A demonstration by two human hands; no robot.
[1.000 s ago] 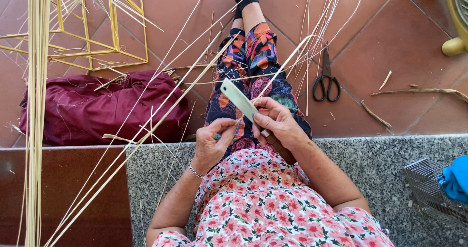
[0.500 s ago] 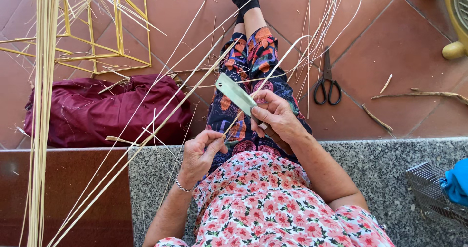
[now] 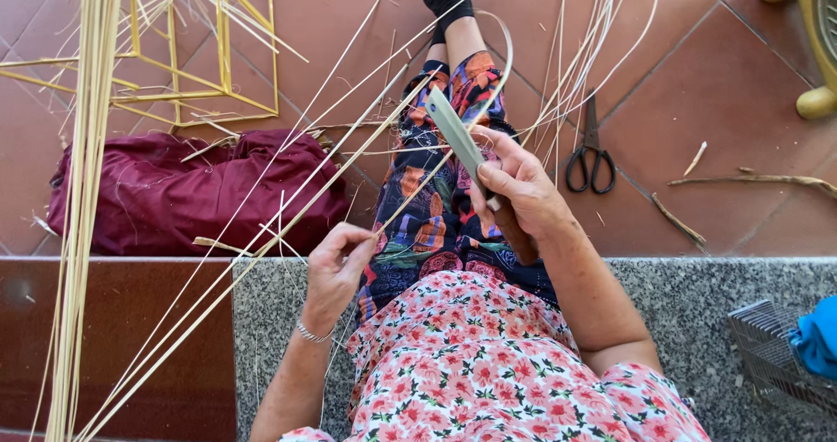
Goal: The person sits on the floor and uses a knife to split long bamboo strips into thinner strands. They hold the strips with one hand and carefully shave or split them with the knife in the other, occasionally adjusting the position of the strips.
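On the tiled floor (image 3: 715, 76) lie a maroon cloth (image 3: 174, 193) and scissors (image 3: 591, 156). Over the lap, the right hand (image 3: 523, 193) is closed around a knife (image 3: 458, 137); the left hand (image 3: 336, 263) pinches a thin strip (image 3: 436, 167) running between both hands. The blade could slip towards the left fingers if the strip snaps.

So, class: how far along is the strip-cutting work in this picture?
Done: a yellow frame of strips lies on the floor. In hand: the right hand holds a knife against a thin strip pinched by the left hand. Left: a bundle of stalks stands untouched.
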